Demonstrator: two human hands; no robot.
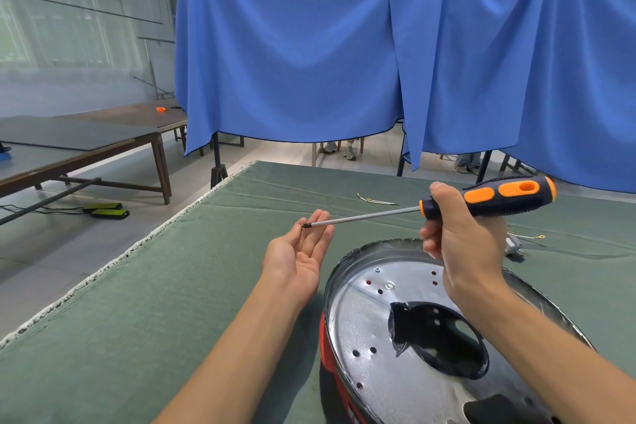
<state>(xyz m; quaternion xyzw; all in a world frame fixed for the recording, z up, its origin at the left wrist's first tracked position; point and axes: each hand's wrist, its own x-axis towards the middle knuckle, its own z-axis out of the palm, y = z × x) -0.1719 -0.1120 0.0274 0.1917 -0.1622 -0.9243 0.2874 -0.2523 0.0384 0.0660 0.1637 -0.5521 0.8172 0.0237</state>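
Screwdriver (499, 198) sat gripped by its handle in the right hand (464, 244), its tip at the fingers of the left hand (297, 258), held palm-up and relaxed above the desk (137, 303).

I saw no words, numbers or signs that I could read. The screwdriver (492, 198) bore none, and neither did the metal plate (364, 323) below it.

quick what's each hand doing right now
Left hand: open, palm up, fingers at the tip of the screwdriver.
Right hand: grips the screwdriver by its handle.
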